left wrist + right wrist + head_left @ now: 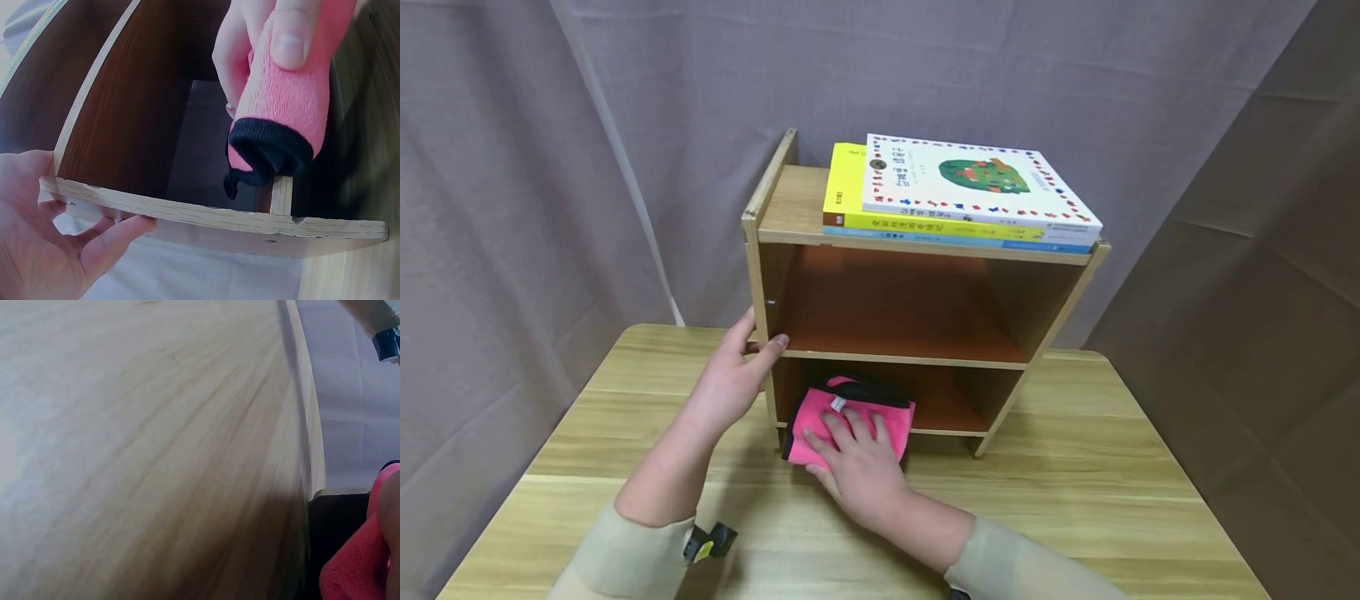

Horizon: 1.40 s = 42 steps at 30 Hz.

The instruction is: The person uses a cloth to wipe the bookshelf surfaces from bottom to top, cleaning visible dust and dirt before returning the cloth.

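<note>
A small wooden shelf point(895, 358) stands on the table, with two compartments facing me. My left hand point(733, 375) grips the edge of its left side panel, thumb at the front edge and fingers around the outer face. Spread over a pink cloth point(805, 417) with black trim is my right hand point(865, 475), at the front of the bottom board. In the left wrist view, the thumb of that hand lies along the near side of the folded pink cloth point(287, 94), with the other fingers on its far side. Only a corner of the cloth point(356, 569) shows in the right wrist view.
Stacked flat on the shelf top are a white picture book point(955, 179), a yellow book point(842, 192) and a blue one. Grey curtains point(700, 125) hang behind and beside the wooden table point(1075, 500). The shelf's side panels rise slightly above its top board.
</note>
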### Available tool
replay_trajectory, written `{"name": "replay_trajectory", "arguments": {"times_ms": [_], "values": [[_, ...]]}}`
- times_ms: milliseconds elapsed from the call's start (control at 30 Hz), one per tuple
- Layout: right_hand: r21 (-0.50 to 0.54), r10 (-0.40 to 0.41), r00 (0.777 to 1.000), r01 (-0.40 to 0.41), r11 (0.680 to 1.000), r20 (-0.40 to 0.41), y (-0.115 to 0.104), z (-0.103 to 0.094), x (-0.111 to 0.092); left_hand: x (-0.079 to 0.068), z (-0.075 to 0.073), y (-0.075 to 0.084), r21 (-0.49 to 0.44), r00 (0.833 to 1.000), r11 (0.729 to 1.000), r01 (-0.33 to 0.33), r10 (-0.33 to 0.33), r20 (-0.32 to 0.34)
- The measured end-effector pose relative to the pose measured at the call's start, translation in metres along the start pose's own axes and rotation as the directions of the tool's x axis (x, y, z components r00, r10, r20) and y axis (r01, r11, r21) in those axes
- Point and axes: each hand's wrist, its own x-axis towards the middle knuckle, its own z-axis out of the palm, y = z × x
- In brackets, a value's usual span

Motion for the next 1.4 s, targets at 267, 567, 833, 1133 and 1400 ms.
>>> {"name": "replay_trajectory", "arguments": {"times_ms": [267,567,833,1133,1400], "values": [[-0.017,-0.002,1.000,0.002,1.000,0.001,-0.008,0.000,0.009,0.001,0.001,0.000,-0.001,1.000,1.000,-0.006,0.006,-0.007],[0.020,0.024,0.998,-0.025,0.999,0.064,-0.009,-0.003,0.015,0.002,0.003,0.002,-0.002,1.000,1.000,-0.014,0.014,0.002],[0.079,-0.013,0.992,0.003,0.997,0.124,0.003,-0.008,0.018,0.002,0.005,0.000,0.017,1.000,1.000,-0.004,0.004,0.003],[0.095,-0.115,0.982,0.102,0.990,0.148,0.018,-0.014,0.025,0.000,0.004,-0.001,0.004,1.000,1.000,0.016,-0.016,-0.003],[0.049,-0.162,0.984,0.158,0.986,0.075,0.019,-0.005,0.027,0.000,0.002,-0.001,0.006,1.000,1.000,0.016,-0.016,-0.009]]}}
